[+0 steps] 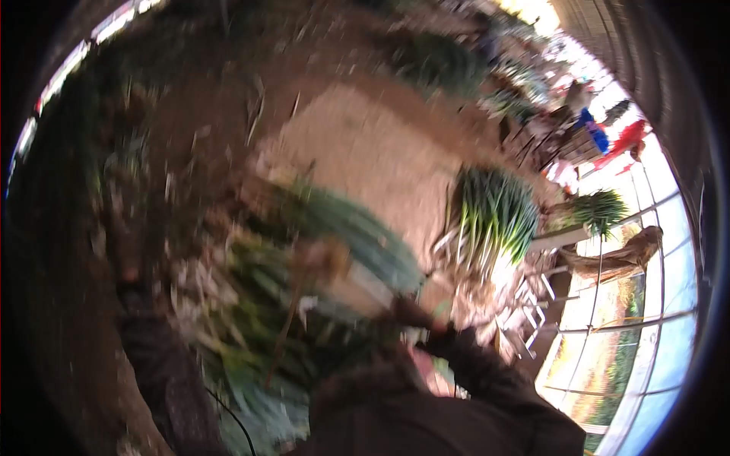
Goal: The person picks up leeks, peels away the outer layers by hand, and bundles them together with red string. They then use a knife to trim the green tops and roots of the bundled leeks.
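Note:
My right hand, blurred by motion, reaches in from the lower right in a dark sleeve. It appears wrapped around a bunch of green onions, with pale stalks and a brownish, root-like end pointing away from me. Below and left of that bunch lies a heap of green onions with loose, yellowish leaves. Far to the left, my left hand extends past its dark cuff over shadowed ground. Motion blur and darkness hide its fingers. Another row of green onions lies just beyond the held bunch.
A neat pile of green onions lies on the right, near a smaller bundle on a pale ledge. White bars stand by the framed transparent wall. Bare soil stretches ahead, with a dark green heap behind it.

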Demonstrator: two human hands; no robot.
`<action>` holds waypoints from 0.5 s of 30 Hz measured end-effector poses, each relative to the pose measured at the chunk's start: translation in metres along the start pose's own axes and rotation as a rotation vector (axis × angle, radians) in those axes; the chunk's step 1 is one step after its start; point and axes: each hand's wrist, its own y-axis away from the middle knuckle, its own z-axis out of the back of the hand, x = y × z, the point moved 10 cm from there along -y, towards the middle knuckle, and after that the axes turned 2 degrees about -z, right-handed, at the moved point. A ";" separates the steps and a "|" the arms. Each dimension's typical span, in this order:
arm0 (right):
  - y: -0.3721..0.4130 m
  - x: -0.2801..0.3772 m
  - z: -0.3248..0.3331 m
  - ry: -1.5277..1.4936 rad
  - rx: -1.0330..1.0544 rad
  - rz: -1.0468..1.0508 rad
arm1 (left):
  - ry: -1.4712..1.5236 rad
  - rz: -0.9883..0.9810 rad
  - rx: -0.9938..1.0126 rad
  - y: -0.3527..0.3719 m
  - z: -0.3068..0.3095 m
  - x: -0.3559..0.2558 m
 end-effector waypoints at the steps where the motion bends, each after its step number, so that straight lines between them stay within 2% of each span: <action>1: -0.011 0.023 0.052 -0.002 -0.059 -0.153 | 0.015 0.027 -0.013 -0.002 0.017 -0.004; 3: -0.023 0.079 0.107 -0.058 -0.128 -0.276 | 0.202 -0.045 -0.041 0.031 0.039 -0.061; 4: -0.026 0.122 0.127 -0.008 -0.105 -0.334 | 0.398 -0.119 0.015 0.071 0.031 -0.102; 5: -0.032 0.152 0.136 -0.146 -0.160 -0.246 | 0.571 -0.168 0.098 0.119 0.022 -0.147; 6: -0.046 0.149 0.138 -0.110 -0.134 -0.159 | 0.959 -0.269 0.170 0.172 0.020 -0.210; 7: -0.054 0.151 0.146 -0.089 -0.136 -0.191 | 0.826 -0.206 0.197 0.213 -0.002 -0.225; 8: -0.063 0.159 0.156 -0.069 -0.133 -0.219 | 0.670 -0.308 0.267 0.247 -0.042 -0.234; 10: -0.077 0.188 0.191 -0.071 -0.228 -0.156 | 0.877 -0.181 0.249 0.315 -0.074 -0.227; 12: -0.090 0.226 0.246 -0.144 -0.392 0.046 | 0.817 -0.132 0.207 0.368 -0.091 -0.201; 13: -0.092 0.275 0.270 -0.210 -0.482 0.202 | 0.796 -0.123 0.186 0.388 -0.093 -0.191; 15: -0.097 0.346 0.320 -0.141 -0.525 0.429 | 1.064 0.226 0.350 0.426 -0.117 -0.151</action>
